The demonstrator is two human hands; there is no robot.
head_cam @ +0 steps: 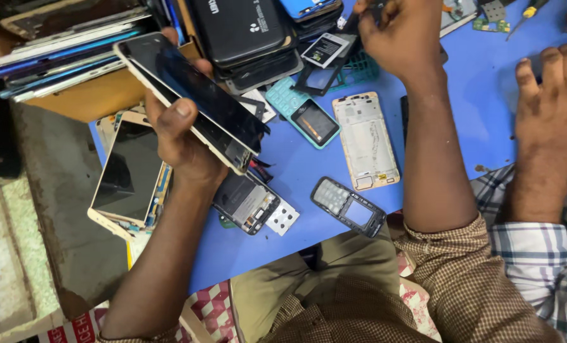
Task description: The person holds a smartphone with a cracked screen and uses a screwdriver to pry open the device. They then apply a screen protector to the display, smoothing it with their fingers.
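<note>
Left hand (180, 136) gripping smartphone (191, 95), fingers wrapped round its edges, tilted above tabletop's (461, 108) left edge. Right hand (395, 38) at far edge, fingers curled on small part; which one, cannot tell. Keypad phone (348, 206) near front edge. Another person's hand (550, 108) at right.

A keypad phone (348, 206) lies on the table (461, 121) before a bare phone frame (365, 140), with stacked phones (61, 54) far left
</note>
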